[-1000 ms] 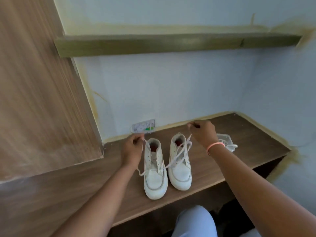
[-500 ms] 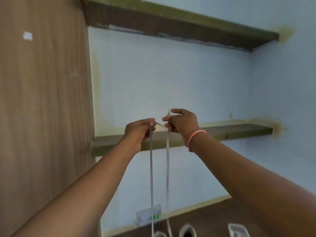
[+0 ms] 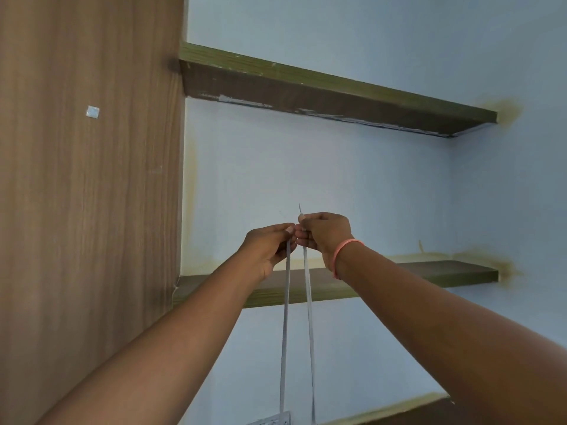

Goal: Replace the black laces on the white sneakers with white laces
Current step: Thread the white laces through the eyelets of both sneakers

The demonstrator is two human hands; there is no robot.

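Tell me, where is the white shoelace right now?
In the head view's centre, the thin white shoelace hangs in two strands from the left hand and right hand, before the lower wooden shelf.

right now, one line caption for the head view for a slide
Both hands, left and right, pinch the white lace ends together, raised before wall shelves.

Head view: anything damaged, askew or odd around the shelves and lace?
Upper shelf: chipped, whitish flaking along its underside edge. Yellowish stains on the wall at both shelf ends and beside the wooden panel. White lace itself looks fine: both strands hang straight from the left hand and right hand.
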